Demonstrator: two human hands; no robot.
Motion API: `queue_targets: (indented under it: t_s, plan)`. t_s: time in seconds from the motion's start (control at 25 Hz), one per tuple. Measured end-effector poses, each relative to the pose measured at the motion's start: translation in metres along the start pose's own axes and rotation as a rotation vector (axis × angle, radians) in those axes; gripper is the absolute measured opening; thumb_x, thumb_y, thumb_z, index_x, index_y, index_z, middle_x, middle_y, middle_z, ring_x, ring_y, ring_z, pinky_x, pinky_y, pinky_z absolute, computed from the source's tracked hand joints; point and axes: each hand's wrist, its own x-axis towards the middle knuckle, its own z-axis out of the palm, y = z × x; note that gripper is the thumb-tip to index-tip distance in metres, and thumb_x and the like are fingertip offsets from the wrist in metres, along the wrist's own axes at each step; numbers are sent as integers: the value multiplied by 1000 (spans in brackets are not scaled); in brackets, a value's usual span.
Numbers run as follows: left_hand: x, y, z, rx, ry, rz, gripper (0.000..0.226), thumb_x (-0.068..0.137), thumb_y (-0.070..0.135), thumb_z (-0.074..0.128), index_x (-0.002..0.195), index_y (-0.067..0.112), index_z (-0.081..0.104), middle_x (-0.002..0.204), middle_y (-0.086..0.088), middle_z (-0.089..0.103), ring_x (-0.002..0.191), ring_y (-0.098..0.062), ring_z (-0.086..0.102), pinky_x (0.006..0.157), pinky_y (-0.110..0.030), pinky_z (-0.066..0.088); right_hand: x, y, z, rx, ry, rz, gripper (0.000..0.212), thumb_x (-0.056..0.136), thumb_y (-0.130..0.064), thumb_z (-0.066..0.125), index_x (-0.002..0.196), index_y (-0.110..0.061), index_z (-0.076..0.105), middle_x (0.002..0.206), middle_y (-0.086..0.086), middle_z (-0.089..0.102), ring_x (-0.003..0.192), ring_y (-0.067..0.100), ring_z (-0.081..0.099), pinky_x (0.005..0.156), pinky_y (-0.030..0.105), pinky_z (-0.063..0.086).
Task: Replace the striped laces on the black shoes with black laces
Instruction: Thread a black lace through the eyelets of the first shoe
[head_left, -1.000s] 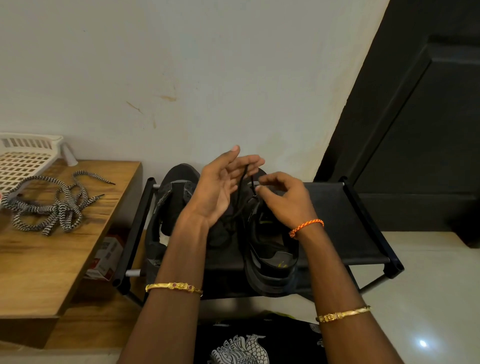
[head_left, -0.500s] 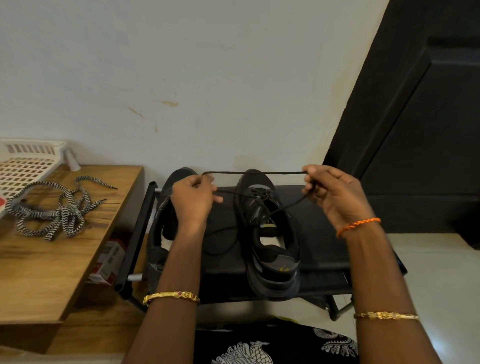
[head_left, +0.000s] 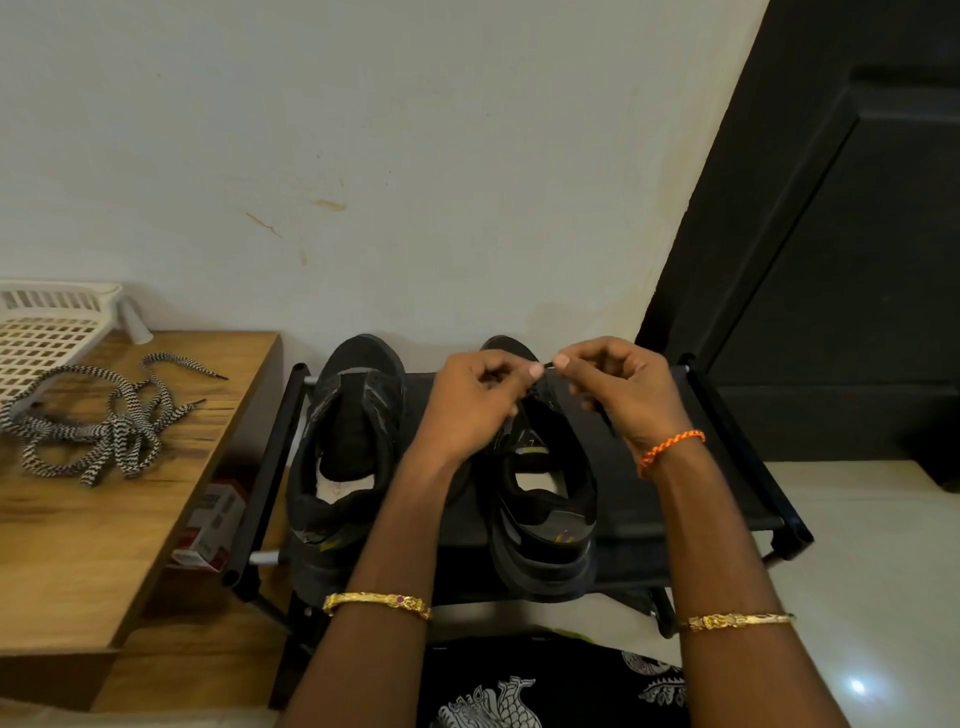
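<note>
Facing pale wall (head_left: 363, 130), wooden table (head_left: 78, 545), black rack (head_left: 727, 415).

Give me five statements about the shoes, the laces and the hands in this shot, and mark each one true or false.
1. The striped laces lie in a loose heap on the wooden table. True.
2. Both hands work over the left shoe. False: the left hand and right hand meet over the right shoe; the left shoe is untouched.
3. Both shoes stand on a black rack. True.
4. The white plastic basket sits on the floor beside the rack. False: it rests on the wooden table, by the wall.
5. Both hands pinch the black lace with fingertips close together. True.
</note>
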Motion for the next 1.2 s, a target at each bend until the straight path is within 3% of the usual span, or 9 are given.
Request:
queue_targets:
  t_s: [0.12,0.24,0.36,0.44,0.48,0.6,0.72,1.0,1.2]
  plan:
    - [2,-6,-13,101,183,-6,10,87,24,67,81,18,72,52,13,59,43,1,52,50,-6,41,-1,11,-13,-24,46,76,7,81,-9,71,76,-14,69,61,-4,65,54,1,56,51,16,47]
    - [3,-9,-24,269,379,-3,12,89,26,65,80,19,70,58,15,58,51,0,56,53,-8,43,0,15,-14,-2,77,101,12,83,-3,67,79,-14,70,66,-1,67,58,2,60,56,17,51]
    - [3,-12,-26,352,379,8,8,90,26,62,97,25,67,94,6,64,95,-10,60,82,-15,44,2,13,-8,30,14,80,20,88,7,56,88,-9,68,68,-3,70,62,3,66,62,15,55]
    - [2,-12,-20,466,276,58,33,89,34,62,121,32,60,129,4,52,126,-14,41,105,-32,30,1,11,-2,22,-35,72,21,89,10,52,94,-5,66,72,0,70,63,4,67,64,16,56]
    - [3,-11,-16,476,217,109,35,89,36,62,123,34,60,132,7,51,128,-11,39,111,-39,24,1,10,0,18,-52,68,18,89,10,52,96,-1,65,73,3,69,62,5,67,64,17,56]
    - [3,-9,0,409,95,122,10,88,31,64,93,31,72,91,14,69,96,-8,61,100,-49,40,1,11,4,-30,-33,39,11,88,8,57,96,4,64,73,7,67,58,4,65,62,18,56]
    - [3,-10,13,390,66,-25,16,89,25,63,73,32,61,70,13,62,82,-16,63,91,-47,47,0,15,4,-199,5,20,7,86,0,63,86,-6,67,72,7,67,64,10,64,66,23,55]
    - [7,-18,19,393,142,-84,25,86,37,64,63,35,54,57,17,53,64,1,50,82,-38,39,6,27,6,-350,88,1,6,87,-15,66,82,-19,67,79,-5,66,76,4,60,70,19,49]
    - [8,-16,22,655,163,-148,11,86,32,62,82,29,72,84,6,70,83,-12,53,78,-31,21,5,38,12,-685,-78,118,18,81,-20,71,98,-16,67,85,-4,62,80,8,59,69,18,45]
